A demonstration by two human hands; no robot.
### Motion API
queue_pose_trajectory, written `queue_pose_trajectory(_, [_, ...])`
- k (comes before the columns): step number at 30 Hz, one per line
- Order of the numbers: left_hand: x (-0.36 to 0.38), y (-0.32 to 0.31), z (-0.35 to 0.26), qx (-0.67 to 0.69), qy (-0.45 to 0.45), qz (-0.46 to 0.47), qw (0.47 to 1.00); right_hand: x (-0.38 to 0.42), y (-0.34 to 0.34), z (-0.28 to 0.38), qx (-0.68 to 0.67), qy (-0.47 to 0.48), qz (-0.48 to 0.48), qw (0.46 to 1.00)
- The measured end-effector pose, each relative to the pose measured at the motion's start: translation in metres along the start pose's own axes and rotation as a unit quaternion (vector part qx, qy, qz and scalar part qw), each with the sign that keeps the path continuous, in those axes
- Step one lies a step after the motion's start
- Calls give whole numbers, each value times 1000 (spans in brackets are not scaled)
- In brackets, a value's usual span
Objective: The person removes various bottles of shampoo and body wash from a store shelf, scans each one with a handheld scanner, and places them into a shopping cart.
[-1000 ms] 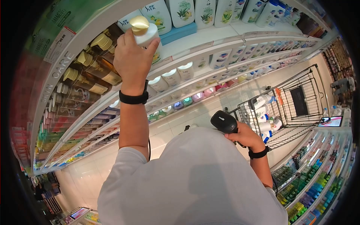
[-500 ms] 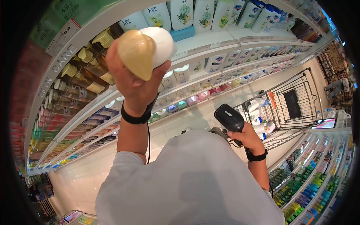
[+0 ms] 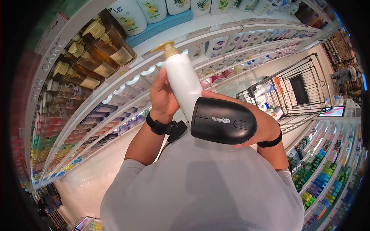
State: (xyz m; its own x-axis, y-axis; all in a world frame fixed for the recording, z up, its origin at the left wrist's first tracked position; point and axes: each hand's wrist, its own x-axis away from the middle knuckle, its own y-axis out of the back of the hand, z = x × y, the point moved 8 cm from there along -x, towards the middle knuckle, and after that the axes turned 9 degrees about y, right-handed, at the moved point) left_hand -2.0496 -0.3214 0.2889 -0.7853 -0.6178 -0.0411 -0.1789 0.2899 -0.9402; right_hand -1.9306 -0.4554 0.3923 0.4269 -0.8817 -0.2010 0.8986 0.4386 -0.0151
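A white pump bottle (image 3: 182, 79) with a gold pump top (image 3: 166, 50) leans in front of my chest, its pump pointing up and away. My left hand (image 3: 163, 99) closes around its left side. My right hand (image 3: 265, 122) is wrapped round a black handheld barcode scanner (image 3: 223, 120), whose head covers the bottle's lower right part. The scanner's handle and most of the right fingers are hidden behind that head. A black strap with a small black device (image 3: 177, 131) sits at my left wrist.
Shelves of amber pump bottles (image 3: 98, 56) and white bottles (image 3: 125, 17) rise ahead and to the left. At the right stands a wire shopping cart (image 3: 304, 90) with several bottles in it. More stocked shelves (image 3: 320, 177) line the right side; a person (image 3: 343, 75) is farther off.
My left hand has brought the bottle down and toward my chest, turning it so its side shows. The scanner in my right hand has come left and up beside the bottle.
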Motion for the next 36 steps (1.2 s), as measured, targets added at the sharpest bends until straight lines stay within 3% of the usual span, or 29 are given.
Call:
queue_pose_trajectory(2, [2, 5, 14, -4, 20, 5, 1000, -2, -7, -8, 27, -20, 40, 999])
queue_pose_trajectory(5, [13, -1, 30, -15, 68, -9, 998, -2, -16, -8, 128, 67, 100, 984])
queue_pose_trajectory(10, [31, -4, 43, -75, 158, 57, 983, -6, -21, -8, 166, 72, 94, 979])
queue_pose_trajectory(12, [33, -2, 38, -143, 146, 19, 979, -3, -15, -8, 148, 53, 84, 984])
queue_pose_trajectory(16, [26, 11, 29, -113, 127, -10, 985, 20, 15, -19, 119, -69, 14, 990])
queue_pose_trajectory(18, [22, 2, 24, 40, 129, 95, 986, 27, 22, -18, 95, -89, -24, 991])
queue_pose_trajectory(19, [20, 10, 22, 68, 119, 65, 988, 31, 29, -19, 72, -107, -67, 989])
queue_pose_trajectory(26, [11, 14, 13, 86, 141, 78, 983, 8, 19, -15, 136, -89, -12, 987])
queue_pose_trajectory(33, [6, 12, 16, 89, 142, 89, 982, -1, 12, -34, 192, -172, 67, 964])
queue_pose_trajectory(36, [5, 15, 16, 82, 143, 86, 983, -6, 13, -26, 185, -98, 46, 977])
